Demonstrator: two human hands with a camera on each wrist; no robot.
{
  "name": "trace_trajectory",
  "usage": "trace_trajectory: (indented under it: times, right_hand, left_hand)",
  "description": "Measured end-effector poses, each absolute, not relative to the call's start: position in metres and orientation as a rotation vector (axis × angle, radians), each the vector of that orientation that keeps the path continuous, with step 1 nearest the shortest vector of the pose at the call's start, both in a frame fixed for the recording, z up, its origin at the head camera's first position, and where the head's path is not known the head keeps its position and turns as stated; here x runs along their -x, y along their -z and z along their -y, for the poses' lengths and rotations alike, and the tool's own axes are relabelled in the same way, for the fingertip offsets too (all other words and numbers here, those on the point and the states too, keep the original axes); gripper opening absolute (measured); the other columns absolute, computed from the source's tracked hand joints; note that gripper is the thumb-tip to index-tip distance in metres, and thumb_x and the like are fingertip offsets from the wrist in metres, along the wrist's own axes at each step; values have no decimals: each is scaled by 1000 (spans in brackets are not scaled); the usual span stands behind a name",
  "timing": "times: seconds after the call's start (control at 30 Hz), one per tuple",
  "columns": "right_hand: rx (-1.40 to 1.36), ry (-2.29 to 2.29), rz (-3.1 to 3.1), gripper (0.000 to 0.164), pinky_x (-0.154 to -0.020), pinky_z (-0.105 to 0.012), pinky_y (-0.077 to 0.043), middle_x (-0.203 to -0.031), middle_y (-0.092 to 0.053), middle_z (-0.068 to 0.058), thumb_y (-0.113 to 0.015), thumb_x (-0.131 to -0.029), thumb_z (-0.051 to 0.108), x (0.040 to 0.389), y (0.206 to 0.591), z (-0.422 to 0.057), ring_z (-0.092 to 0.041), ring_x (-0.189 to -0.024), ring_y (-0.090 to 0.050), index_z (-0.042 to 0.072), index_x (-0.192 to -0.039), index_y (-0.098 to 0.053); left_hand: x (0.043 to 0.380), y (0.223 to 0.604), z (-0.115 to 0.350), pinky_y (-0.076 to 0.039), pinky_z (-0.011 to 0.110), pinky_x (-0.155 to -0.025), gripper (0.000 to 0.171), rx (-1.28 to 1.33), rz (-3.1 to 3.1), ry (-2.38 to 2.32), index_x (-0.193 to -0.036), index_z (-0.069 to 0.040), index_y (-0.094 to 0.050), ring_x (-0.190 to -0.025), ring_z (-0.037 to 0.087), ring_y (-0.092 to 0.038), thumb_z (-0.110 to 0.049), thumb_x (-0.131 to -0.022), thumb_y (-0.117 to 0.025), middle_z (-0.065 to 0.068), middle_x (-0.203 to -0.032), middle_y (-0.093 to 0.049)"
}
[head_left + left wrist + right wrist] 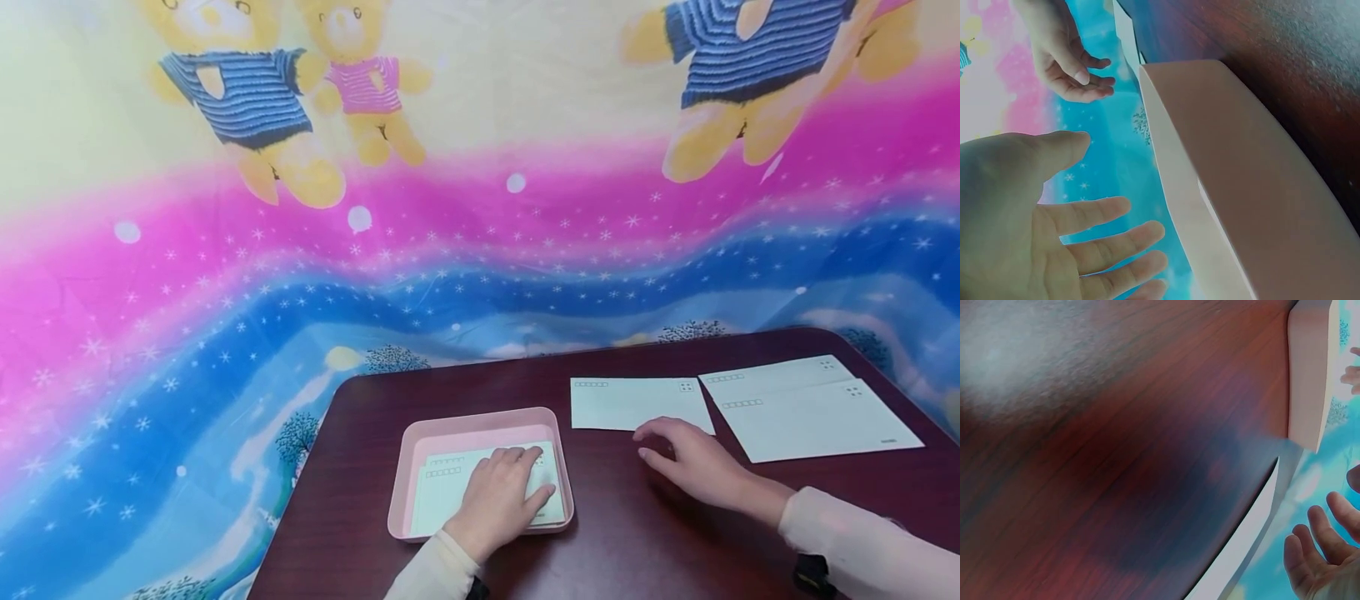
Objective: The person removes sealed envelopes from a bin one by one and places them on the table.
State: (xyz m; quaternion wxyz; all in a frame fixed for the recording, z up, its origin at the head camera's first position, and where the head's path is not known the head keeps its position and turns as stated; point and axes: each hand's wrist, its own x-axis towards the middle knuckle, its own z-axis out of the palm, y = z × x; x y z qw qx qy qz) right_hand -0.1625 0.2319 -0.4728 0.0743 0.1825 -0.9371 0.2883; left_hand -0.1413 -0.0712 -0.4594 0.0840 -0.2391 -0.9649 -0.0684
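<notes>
A pink tray [480, 421] stands on the table with several white envelopes [442, 500] lying in it. Over them is my left hand [498, 500], fingers spread; the left wrist view shows its fingers [1113, 244] straight and above the rim, gripping nothing. My right hand [697, 462] hovers at the near edge of a single envelope [630, 404] right of the tray. Its fingers [1322, 534] are loosely bent and apart, with nothing between them. In the right wrist view, the envelope [1241, 550] lies below that hand.
Two overlapping envelopes [817, 425] lie at the table's right side. The dark red-brown table [345, 467] has rounded far corners. Behind it hangs a cloth [465, 217] printed with bears and snowflakes.
</notes>
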Motion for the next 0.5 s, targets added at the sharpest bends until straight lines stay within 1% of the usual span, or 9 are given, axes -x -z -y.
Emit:
trace_trajectory:
  times: [0.13,0.37,0.5]
  right_hand:
    - [-558,-878,2808,17,-86,-40,-55,-109,-72,6,-70,-93,16,163,471,-226,-21,-104,-68,17,-110,-72]
    - [-584,-904,2801,16,-87,-42,-55,-109,-72,5,-71,-93,17,163,472,-215,-21,-104,-68,17,-109,-72]
    - [-593,-916,2797,15,-87,-41,-55,-108,-72,6,-71,-93,16,161,473,-209,-21,-104,-68,16,-108,-72]
  left_hand:
    - [142,459,76,-54,39,-84,48,698,2895,209,-132,-16,-64,-110,21,-65,-46,-94,-66,3,-119,-71]
    - [141,463,85,-54,39,-84,48,677,2914,208,-131,-14,-65,-108,22,-66,-44,-93,-67,4,-118,-72]
    - [141,467,90,-54,40,-84,48,669,2911,210,-130,-13,-65,-108,22,-66,-44,-93,-67,4,-118,-72]
